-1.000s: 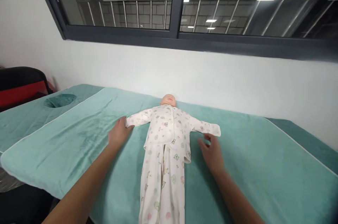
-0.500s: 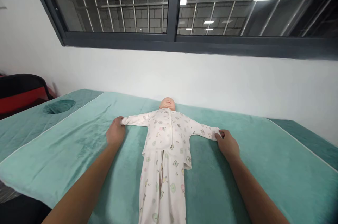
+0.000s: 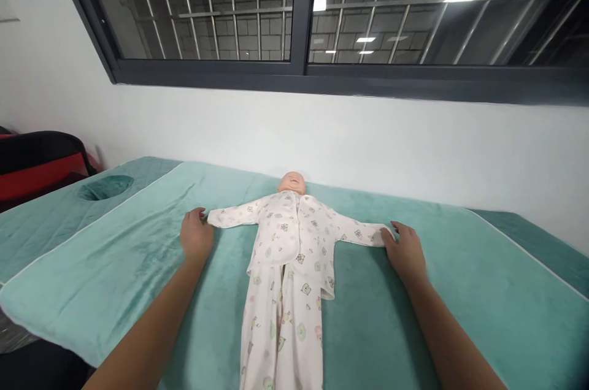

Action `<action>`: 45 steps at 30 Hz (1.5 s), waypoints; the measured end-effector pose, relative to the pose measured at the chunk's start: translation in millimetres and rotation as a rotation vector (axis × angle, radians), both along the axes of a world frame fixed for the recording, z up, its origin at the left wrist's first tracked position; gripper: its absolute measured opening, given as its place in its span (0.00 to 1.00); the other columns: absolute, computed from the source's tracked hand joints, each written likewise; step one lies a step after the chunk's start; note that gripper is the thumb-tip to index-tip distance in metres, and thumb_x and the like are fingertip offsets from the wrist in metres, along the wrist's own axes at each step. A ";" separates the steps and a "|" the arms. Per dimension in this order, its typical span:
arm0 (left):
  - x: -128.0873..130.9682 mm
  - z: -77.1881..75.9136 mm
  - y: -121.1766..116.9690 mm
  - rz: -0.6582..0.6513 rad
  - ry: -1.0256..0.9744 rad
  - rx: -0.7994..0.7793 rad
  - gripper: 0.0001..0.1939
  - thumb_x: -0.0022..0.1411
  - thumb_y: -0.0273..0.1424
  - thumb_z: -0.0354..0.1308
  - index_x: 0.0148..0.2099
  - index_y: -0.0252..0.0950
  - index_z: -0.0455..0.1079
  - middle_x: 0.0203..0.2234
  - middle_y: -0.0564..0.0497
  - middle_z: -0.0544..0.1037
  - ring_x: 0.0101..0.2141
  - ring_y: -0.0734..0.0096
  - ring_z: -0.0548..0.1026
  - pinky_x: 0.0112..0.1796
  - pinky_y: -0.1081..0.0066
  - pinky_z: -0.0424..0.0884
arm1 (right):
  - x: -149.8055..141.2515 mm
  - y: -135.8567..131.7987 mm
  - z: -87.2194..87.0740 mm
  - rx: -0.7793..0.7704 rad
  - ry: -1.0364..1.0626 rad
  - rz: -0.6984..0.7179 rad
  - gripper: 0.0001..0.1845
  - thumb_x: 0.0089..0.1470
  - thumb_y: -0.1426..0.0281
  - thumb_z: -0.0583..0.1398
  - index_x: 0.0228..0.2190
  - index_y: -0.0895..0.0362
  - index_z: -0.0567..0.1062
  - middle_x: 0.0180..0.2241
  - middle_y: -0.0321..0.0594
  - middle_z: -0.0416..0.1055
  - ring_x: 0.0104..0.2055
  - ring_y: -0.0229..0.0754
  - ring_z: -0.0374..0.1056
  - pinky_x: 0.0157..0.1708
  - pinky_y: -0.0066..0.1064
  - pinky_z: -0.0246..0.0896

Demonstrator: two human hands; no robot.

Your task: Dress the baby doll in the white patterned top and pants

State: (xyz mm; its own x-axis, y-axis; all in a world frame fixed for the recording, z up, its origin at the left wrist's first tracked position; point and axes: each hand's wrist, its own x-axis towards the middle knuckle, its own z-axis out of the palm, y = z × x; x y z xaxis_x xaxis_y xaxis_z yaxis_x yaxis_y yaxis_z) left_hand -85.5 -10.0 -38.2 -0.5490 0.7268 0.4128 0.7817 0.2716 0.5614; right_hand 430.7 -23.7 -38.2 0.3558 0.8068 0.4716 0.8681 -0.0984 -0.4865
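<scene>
A baby doll (image 3: 293, 182) lies face up on a teal towel (image 3: 138, 249), dressed in white printed pyjamas (image 3: 292, 243) with both sleeves spread wide. My left hand (image 3: 196, 235) rests on the towel at the end of the doll's left-side sleeve, fingers curled loosely and touching the cuff. At the other sleeve's cuff my right hand (image 3: 405, 251) lies flat with fingers stretched out. Neither hand holds anything.
The towel covers a massage table whose face hole (image 3: 105, 186) shows at the far left. A black and red chair (image 3: 37, 160) stands at the left edge. A white wall and a barred window (image 3: 294, 10) rise behind the table.
Both hands slid outward along the sleeves, pulling them straight and flat. The right hand went from pinching the cuff to lying open beside it.
</scene>
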 end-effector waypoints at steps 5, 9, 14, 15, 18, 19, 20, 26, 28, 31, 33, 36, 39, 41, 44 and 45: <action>4.5 2.4 -0.1 0.033 -0.029 0.016 0.21 0.67 0.40 0.44 0.55 0.34 0.63 0.43 0.44 0.75 0.43 0.60 0.73 0.42 0.65 0.67 | -24.9 -2.9 1.7 -0.012 -0.184 0.220 0.25 0.60 0.59 0.50 0.51 0.62 0.70 0.56 0.52 0.65 0.59 0.52 0.59 0.60 0.43 0.53; 3.0 -3.2 5.6 0.002 0.103 -0.053 0.17 0.65 0.36 0.47 0.51 0.35 0.67 0.46 0.42 0.74 0.47 0.55 0.71 0.43 0.63 0.66 | -73.1 -19.6 13.8 0.108 -0.237 0.445 0.20 0.62 0.60 0.52 0.50 0.58 0.70 0.56 0.50 0.65 0.59 0.52 0.59 0.62 0.50 0.47; -1.5 -6.7 9.4 -0.002 0.090 -0.080 0.14 0.64 0.34 0.48 0.49 0.36 0.69 0.45 0.41 0.74 0.47 0.53 0.72 0.42 0.61 0.67 | -137.5 -68.1 32.9 0.086 -0.053 0.800 0.09 0.63 0.64 0.53 0.35 0.54 0.70 0.41 0.44 0.70 0.45 0.44 0.67 0.45 0.37 0.65; -1.7 -6.0 9.4 -0.005 0.077 -0.085 0.14 0.63 0.33 0.48 0.48 0.36 0.69 0.44 0.41 0.75 0.46 0.53 0.72 0.42 0.61 0.67 | -146.2 -78.1 35.0 0.069 -0.032 0.846 0.08 0.62 0.65 0.54 0.33 0.54 0.68 0.38 0.43 0.69 0.42 0.43 0.67 0.41 0.35 0.65; -0.8 -3.0 9.0 -0.007 0.050 -0.090 0.14 0.63 0.32 0.48 0.48 0.36 0.69 0.44 0.41 0.75 0.45 0.53 0.73 0.41 0.61 0.67 | -162.0 -99.1 37.6 0.039 -0.021 0.882 0.09 0.57 0.63 0.60 0.35 0.55 0.66 0.39 0.43 0.68 0.40 0.44 0.66 0.37 0.35 0.65; -0.3 -2.1 8.8 -0.008 0.046 -0.090 0.14 0.63 0.32 0.48 0.47 0.36 0.69 0.43 0.41 0.75 0.45 0.53 0.73 0.41 0.61 0.66 | -164.8 -102.4 38.1 0.039 -0.035 0.879 0.10 0.56 0.64 0.61 0.36 0.55 0.66 0.40 0.43 0.68 0.40 0.44 0.65 0.37 0.35 0.65; 0.2 -1.4 8.6 -0.010 0.042 -0.089 0.14 0.63 0.31 0.48 0.47 0.36 0.69 0.43 0.41 0.76 0.44 0.53 0.73 0.40 0.61 0.66 | -166.9 -103.9 38.7 0.049 -0.056 0.875 0.09 0.57 0.65 0.61 0.36 0.54 0.67 0.39 0.43 0.68 0.41 0.45 0.65 0.38 0.35 0.64; -0.5 -1.1 7.6 -0.043 0.014 -0.069 0.13 0.62 0.31 0.49 0.46 0.36 0.70 0.42 0.42 0.77 0.42 0.54 0.74 0.39 0.62 0.66 | -185.9 -96.7 52.9 0.156 -0.103 0.848 0.05 0.63 0.72 0.53 0.36 0.55 0.68 0.37 0.42 0.68 0.39 0.42 0.64 0.39 0.35 0.60; -2.1 -2.2 8.1 -0.055 0.007 -0.060 0.13 0.61 0.30 0.49 0.46 0.36 0.70 0.42 0.42 0.77 0.42 0.54 0.74 0.39 0.62 0.66 | -192.4 -96.1 62.1 0.112 -0.124 0.862 0.06 0.64 0.71 0.52 0.35 0.55 0.68 0.37 0.41 0.68 0.39 0.42 0.64 0.38 0.35 0.59; -4.6 -3.8 8.7 -0.063 -0.010 -0.042 0.12 0.61 0.29 0.49 0.45 0.36 0.70 0.41 0.42 0.77 0.41 0.56 0.74 0.39 0.63 0.66 | -192.0 -96.5 77.7 -0.075 -0.211 0.978 0.11 0.64 0.67 0.53 0.29 0.55 0.67 0.32 0.38 0.68 0.36 0.40 0.63 0.36 0.33 0.57; -4.7 -3.3 7.7 -0.062 -0.009 -0.014 0.13 0.60 0.28 0.49 0.46 0.36 0.69 0.41 0.43 0.77 0.42 0.56 0.73 0.40 0.63 0.67 | -185.6 -91.9 86.7 -0.186 -0.154 1.007 0.14 0.64 0.64 0.53 0.27 0.55 0.67 0.30 0.36 0.67 0.34 0.39 0.63 0.34 0.31 0.57; 2.4 1.9 4.3 -0.035 0.060 0.102 0.14 0.59 0.26 0.49 0.46 0.34 0.70 0.43 0.42 0.75 0.46 0.53 0.71 0.45 0.59 0.66 | -179.9 -67.8 94.8 -0.162 0.046 0.810 0.16 0.65 0.61 0.50 0.28 0.54 0.66 0.30 0.36 0.67 0.32 0.38 0.63 0.33 0.30 0.57; 24.5 15.0 4.1 -0.093 0.071 0.312 0.14 0.59 0.25 0.48 0.45 0.35 0.71 0.45 0.41 0.74 0.50 0.52 0.69 0.50 0.54 0.63 | -192.2 -23.9 98.6 -0.116 0.097 0.498 0.16 0.63 0.58 0.50 0.32 0.55 0.68 0.35 0.41 0.69 0.37 0.41 0.65 0.37 0.32 0.58; 48.3 29.2 10.0 -0.233 -0.077 0.450 0.14 0.61 0.27 0.47 0.45 0.35 0.71 0.43 0.42 0.74 0.47 0.58 0.71 0.50 0.58 0.66 | -207.8 7.4 101.4 -0.232 0.027 0.345 0.19 0.61 0.54 0.51 0.35 0.57 0.69 0.41 0.48 0.69 0.42 0.46 0.67 0.39 0.34 0.58; 90.7 56.1 29.0 -0.419 -0.453 0.409 0.16 0.61 0.27 0.47 0.49 0.37 0.70 0.40 0.47 0.76 0.39 0.67 0.75 0.41 0.68 0.70 | -224.2 43.3 105.8 -0.468 -0.078 0.236 0.27 0.60 0.50 0.49 0.39 0.62 0.71 0.42 0.55 0.70 0.43 0.53 0.68 0.39 0.37 0.58; 104.4 64.6 36.8 -0.509 -0.491 0.305 0.17 0.61 0.27 0.47 0.49 0.36 0.70 0.39 0.47 0.77 0.38 0.68 0.75 0.41 0.69 0.70 | -225.1 51.3 106.2 -0.515 -0.091 0.235 0.28 0.60 0.50 0.48 0.38 0.62 0.72 0.41 0.56 0.71 0.43 0.54 0.69 0.38 0.37 0.58</action>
